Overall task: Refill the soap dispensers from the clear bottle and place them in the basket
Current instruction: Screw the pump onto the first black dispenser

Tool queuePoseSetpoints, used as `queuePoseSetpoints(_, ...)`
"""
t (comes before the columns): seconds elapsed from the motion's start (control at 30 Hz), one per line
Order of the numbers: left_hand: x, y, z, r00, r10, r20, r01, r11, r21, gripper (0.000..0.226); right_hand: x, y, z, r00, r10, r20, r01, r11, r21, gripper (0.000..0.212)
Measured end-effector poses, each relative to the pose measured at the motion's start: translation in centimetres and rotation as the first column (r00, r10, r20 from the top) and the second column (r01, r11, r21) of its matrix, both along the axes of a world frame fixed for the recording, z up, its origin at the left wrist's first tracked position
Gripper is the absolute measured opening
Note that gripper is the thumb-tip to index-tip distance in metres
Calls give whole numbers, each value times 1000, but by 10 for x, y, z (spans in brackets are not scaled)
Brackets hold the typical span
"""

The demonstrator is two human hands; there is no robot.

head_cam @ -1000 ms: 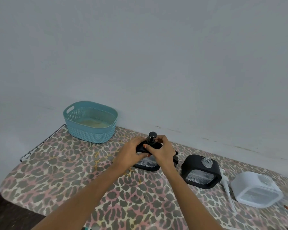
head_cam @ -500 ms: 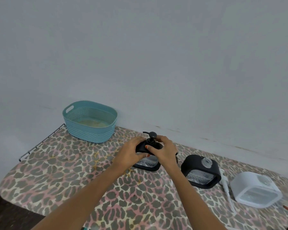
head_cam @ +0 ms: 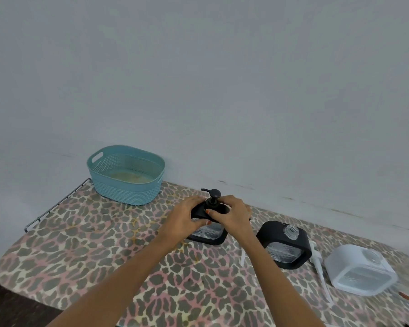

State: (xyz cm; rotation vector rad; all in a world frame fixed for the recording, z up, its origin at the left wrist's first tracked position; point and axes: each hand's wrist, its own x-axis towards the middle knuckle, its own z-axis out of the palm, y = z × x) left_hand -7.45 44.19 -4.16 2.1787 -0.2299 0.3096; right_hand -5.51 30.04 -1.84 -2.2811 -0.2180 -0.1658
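1. Leopard-print bench stands against a grey wall.
2. My left hand grips the black dispenser; my right hand pinches its pump collar.
3. Teal basket sits behind, to the left, apart from the dispenser.

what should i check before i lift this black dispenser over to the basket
1. Pump head seated on the black dispenser: cannot tell if screwed tight.
2. Left hand and right hand both on the dispenser: ok.
3. Teal basket has room: ok, no dispensers inside.
4. Path along the table to the basket: ok.
5. Second black dispenser capped: not ok, neck open.
6. White dispenser capped: not ok, white pump lies beside it.
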Motion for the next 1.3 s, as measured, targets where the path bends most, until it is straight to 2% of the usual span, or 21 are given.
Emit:
queuePoseSetpoints(0.2, 0, 1, -1, 1000, 1, 2, -1, 1000, -1, 55, -6, 10, 3, 985, -170, 25, 171, 984, -47, 31)
queuePoseSetpoints(0.27, 0, 1, -1, 1000, 1, -3, -1, 1000, 6, 55, -7, 9, 3, 990, -136, 24, 137, 989, -55, 32)
queuePoseSetpoints(0.37, -1, 0, 1, 1000, 3, -6, -3, 1000, 5, 56, -6, 4, 5, 1000, -17, -4, 17, 999, 50, 29)
queuePoseSetpoints(0.43, -1, 0, 2, 1000, 5, -6, -5, 1000, 9, 56, -8, 2, 6, 1000, 5, 8, -5, 997, 73, 28)
queuePoseSetpoints(0.6, -3, -1, 4, 1000, -1, -10, 1, 1000, -22, 52, -13, 11, 7, 991, -89, 102, 82, 994, 68, 25)
queuePoseSetpoints(0.7, -4, -1, 6, 1000, -6, 2, 6, 1000, -24, 50, -17, 16, 5, 986, -129, 110, 115, 985, 125, 18)
queuePoseSetpoints(0.8, -6, -1, 7, 1000, -8, 5, 8, 1000, -30, 49, -17, 18, 2, 984, -146, 104, 135, 986, 100, 19)
queuePoseSetpoints(1.03, -7, -1, 6, 1000, 24, -17, -24, 1000, 0, 56, -5, -13, 20, 997, -3, -82, 11, 995, 97, 42)
queuePoseSetpoints(1.2, -7, -1, 1, 998, 50, -44, -50, 999, 3, 59, 13, -54, 33, 984, -70, -165, 101, 977, 187, 32)
queuePoseSetpoints(1.3, -5, -2, 0, 997, 50, -52, -50, 999, -6, 59, 30, -68, 30, 967, -148, -207, 170, 981, 97, 32)
